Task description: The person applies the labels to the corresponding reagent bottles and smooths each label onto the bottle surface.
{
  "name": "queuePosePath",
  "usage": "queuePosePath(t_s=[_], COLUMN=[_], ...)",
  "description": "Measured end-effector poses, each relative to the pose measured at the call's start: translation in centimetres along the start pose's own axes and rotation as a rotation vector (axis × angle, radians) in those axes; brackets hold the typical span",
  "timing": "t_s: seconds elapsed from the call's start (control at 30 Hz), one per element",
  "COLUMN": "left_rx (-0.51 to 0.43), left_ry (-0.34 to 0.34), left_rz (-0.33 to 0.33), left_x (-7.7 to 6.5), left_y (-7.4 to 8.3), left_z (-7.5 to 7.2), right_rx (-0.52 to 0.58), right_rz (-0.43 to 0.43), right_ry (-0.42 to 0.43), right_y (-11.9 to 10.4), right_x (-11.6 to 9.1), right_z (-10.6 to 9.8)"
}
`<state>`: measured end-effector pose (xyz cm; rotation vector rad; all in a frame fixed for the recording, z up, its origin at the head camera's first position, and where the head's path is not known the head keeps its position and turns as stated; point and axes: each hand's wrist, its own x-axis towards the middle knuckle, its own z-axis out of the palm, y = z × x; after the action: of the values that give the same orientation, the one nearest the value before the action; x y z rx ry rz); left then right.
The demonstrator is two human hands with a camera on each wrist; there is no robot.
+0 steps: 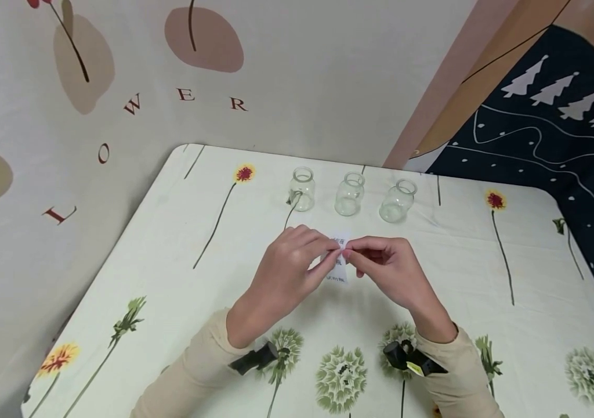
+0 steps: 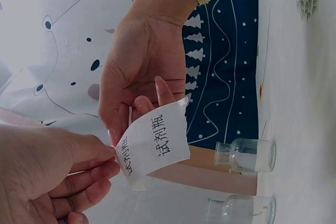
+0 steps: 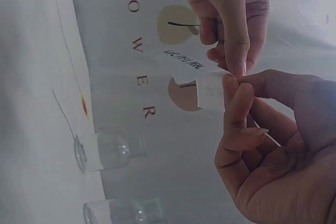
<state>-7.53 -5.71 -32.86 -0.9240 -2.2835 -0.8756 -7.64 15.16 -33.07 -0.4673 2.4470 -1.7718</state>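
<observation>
Both hands meet over the table and pinch a small white paper label slip point(image 1: 337, 273) printed with rows of dark characters. My left hand point(image 1: 283, 264) grips its edge between thumb and forefinger. From the other side my right hand point(image 1: 391, 267) pinches it at nearly the same spot, fingertips close against the left ones. In the left wrist view the slip point(image 2: 168, 137) curves outward from the fingertips, with print facing the camera. A blank white flap point(image 3: 210, 94) shows beside the right fingers in the right wrist view. The fingertips hide the pinched edge.
Beyond the hands, three clear glass jars stand in a row: a left jar point(image 1: 302, 191), a middle jar point(image 1: 349, 196) and a right jar point(image 1: 397, 202). A flower-print cloth point(image 1: 145, 360) covers the table, and a printed curtain point(image 1: 318, 75) hangs behind its far edge.
</observation>
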Motion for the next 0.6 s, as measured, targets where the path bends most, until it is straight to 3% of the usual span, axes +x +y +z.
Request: queuePosePath(t_s=[0.6], left_rx=[0.046], left_ry=[0.039], left_rz=[-0.070], left_x=[0.20], left_y=[-0.72], left_z=[-0.83], right_rx=[-0.025], right_rz=[0.118], right_ry=[0.021], right_y=[0.37], right_x=[0.39], right_z=[0.43])
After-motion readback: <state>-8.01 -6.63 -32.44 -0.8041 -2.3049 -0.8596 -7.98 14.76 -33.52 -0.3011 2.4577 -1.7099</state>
